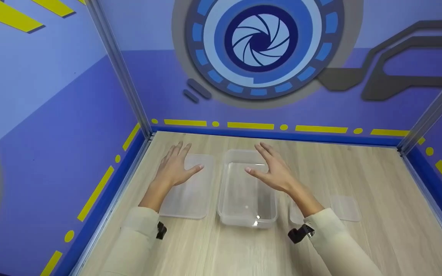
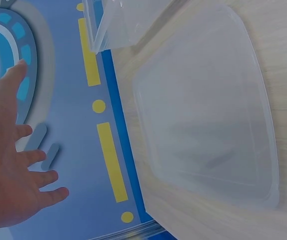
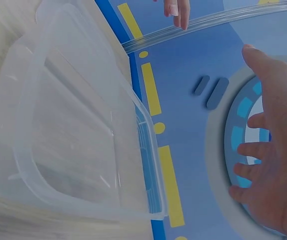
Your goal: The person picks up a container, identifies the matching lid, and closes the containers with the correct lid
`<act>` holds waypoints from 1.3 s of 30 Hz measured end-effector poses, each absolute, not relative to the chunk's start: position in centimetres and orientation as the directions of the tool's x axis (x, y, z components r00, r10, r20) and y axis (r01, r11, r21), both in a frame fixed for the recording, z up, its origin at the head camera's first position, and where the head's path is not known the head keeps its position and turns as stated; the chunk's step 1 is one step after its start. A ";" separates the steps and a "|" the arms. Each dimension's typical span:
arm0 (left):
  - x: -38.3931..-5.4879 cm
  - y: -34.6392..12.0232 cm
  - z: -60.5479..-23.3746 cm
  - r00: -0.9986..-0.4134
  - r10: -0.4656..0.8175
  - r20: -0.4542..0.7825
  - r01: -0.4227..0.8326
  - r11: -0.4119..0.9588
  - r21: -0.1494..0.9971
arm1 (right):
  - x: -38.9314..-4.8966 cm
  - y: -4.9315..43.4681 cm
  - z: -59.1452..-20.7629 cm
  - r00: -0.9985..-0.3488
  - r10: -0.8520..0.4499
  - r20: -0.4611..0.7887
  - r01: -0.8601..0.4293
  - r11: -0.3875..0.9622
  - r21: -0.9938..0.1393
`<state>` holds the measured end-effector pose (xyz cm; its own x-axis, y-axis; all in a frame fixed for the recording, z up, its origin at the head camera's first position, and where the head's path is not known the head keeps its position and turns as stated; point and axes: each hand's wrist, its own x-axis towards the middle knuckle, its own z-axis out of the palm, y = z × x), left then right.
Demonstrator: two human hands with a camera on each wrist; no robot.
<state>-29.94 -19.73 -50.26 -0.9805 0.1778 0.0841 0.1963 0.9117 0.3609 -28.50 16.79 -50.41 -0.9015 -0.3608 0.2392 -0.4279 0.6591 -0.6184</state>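
Observation:
My left hand [image 1: 175, 168] hovers with spread fingers over a large flat translucent plastic lid [image 1: 192, 199]. In the left wrist view, that hand [image 2: 13, 165] holds nothing and the lid [image 2: 208, 115] lies flat beyond it. A clear rectangular food container [image 1: 248, 221], uncovered and upright, stands right of the lid. Over its right side is my right hand [image 1: 276, 170], thumb apart from the extended fingers. The right wrist view shows the right hand [image 3: 278, 145] holding nothing, with the container [image 3: 28, 115] at the left showing its open top.
Partly behind the right forearm sits a smaller clear container [image 1: 296, 215]. A small translucent square lid [image 1: 345, 209] lies to its right. Blue and purple panels [image 1: 148, 84] with metal corner posts [image 1: 119, 63] border the wooden table [image 1: 390, 237] at the back and sides.

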 end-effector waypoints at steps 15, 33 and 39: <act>-30.0 -21.2 -49.9 -0.978 0.182 0.099 0.206 0.909 0.362 | -28.2 14.6 -50.6 -0.898 -0.358 0.254 -0.435 0.644 -0.630; -29.7 -23.0 -50.4 -0.984 0.154 0.086 0.174 0.925 0.337 | -28.1 12.6 -51.1 -0.906 -0.347 0.240 -0.413 0.613 -0.674; -29.4 -23.6 -50.8 -0.986 0.139 0.092 0.162 0.927 0.337 | -28.2 12.3 -51.5 -0.911 -0.340 0.235 -0.402 0.597 -0.694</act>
